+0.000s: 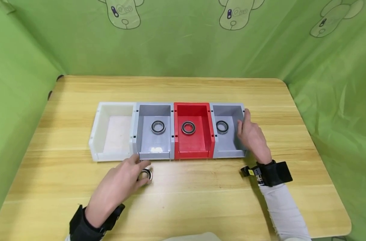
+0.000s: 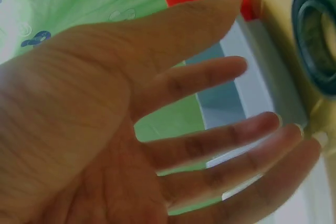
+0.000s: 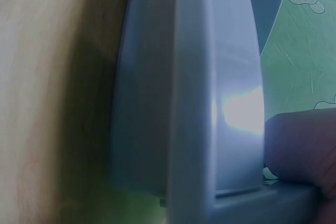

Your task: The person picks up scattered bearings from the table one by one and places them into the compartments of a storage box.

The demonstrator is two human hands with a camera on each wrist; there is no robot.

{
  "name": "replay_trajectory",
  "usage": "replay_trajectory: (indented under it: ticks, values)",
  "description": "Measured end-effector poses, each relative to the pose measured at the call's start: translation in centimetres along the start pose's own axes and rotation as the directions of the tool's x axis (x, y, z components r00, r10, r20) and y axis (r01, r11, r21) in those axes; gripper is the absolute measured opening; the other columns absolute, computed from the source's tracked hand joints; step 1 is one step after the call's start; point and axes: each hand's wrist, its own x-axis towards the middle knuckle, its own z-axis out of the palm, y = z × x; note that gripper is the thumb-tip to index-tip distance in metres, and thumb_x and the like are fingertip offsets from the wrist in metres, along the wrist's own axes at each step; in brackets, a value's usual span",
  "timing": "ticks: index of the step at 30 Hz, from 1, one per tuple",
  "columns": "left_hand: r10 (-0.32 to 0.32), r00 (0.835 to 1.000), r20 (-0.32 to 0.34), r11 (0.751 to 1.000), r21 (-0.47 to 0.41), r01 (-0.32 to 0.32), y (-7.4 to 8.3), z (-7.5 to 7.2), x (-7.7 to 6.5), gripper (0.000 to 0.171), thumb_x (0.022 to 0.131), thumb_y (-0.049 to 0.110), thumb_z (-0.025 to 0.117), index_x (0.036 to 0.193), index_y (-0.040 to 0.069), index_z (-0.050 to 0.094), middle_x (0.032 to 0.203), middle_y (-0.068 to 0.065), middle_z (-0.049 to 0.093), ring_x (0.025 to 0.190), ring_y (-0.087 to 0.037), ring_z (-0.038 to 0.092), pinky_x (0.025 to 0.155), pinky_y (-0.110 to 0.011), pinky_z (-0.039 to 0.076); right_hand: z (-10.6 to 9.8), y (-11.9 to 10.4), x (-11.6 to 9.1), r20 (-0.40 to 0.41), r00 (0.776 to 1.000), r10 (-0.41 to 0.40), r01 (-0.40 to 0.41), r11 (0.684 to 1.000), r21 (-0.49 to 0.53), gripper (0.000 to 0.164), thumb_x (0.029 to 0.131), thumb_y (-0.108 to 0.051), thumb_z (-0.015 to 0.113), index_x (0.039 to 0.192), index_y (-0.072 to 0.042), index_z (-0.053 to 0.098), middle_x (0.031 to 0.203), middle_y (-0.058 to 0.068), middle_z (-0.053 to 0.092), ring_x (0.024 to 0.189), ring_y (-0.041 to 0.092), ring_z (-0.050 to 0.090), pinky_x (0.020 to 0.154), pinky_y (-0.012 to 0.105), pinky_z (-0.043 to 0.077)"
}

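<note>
Fingers spread, my left hand [image 1: 119, 184] hovers around a ball bearing [image 1: 146, 174] on the table in front of the bins. In the left wrist view the bearing [image 2: 317, 38] stands apart from the fingertips [image 2: 273, 120]. At the far right, my right hand [image 1: 254, 139] grips the side wall of the right grey bin [image 1: 231, 154], thumb inside and fingers over the outer edge. That bin has a bearing [image 1: 222, 127] lying flat in it. The right wrist view shows the bin's grey wall [image 3: 236, 77] close up, with part of the hand [image 3: 302, 145] at the right edge.
Left of that bin, in a touching row, stand a red bin [image 1: 192, 154] holding a bearing [image 1: 188, 128], another grey bin [image 1: 155, 155] holding a bearing [image 1: 158, 127], and a white bin [image 1: 94, 134]. The wooden table [image 1: 201, 207] is bordered by green cloth [image 1: 183, 50].
</note>
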Motion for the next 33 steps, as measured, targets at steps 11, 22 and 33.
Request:
replay_trajectory:
  ticks: [11,22,33]
  values:
    - [0.05,0.999,-0.002,0.999,0.005,-0.05,-0.3,2.2,-0.7,0.046,0.074,0.027,0.091,0.112,0.014,0.071,0.099,-0.004,0.061,0.083,-0.016,0.059,0.06,-0.03,0.055,0.1,-0.1,0.1,-0.007,1.0,0.003,-0.004,1.0,-0.017,0.058,0.11,-0.021,0.033,0.155,0.008,0.013,0.062,0.02,0.051,0.051,0.034,0.056,0.044,0.037,0.035]
    - [0.056,0.998,-0.032,0.997,0.052,-0.055,0.0,3.7,-0.6,0.041,0.072,0.014,0.091,0.108,0.01,0.071,0.101,-0.011,0.057,0.093,-0.028,0.057,0.065,-0.033,0.057,0.2,0.0,0.0,-0.028,1.0,-0.001,0.001,1.0,-0.019,0.057,0.11,-0.02,0.035,0.155,0.008,0.015,0.061,0.02,0.051,0.048,0.032,0.055,0.042,0.035,0.034]
    - [0.111,0.988,-0.11,0.99,0.094,-0.101,-0.2,4.3,-0.4,0.034,0.073,0.011,0.09,0.102,0.007,0.073,0.098,-0.013,0.058,0.087,-0.027,0.055,0.066,-0.032,0.056,0.5,0.0,0.1,-0.044,0.999,-0.014,0.013,1.0,-0.02,0.055,0.11,-0.019,0.037,0.153,0.008,0.018,0.058,0.015,0.048,0.045,0.029,0.052,0.042,0.033,0.031]
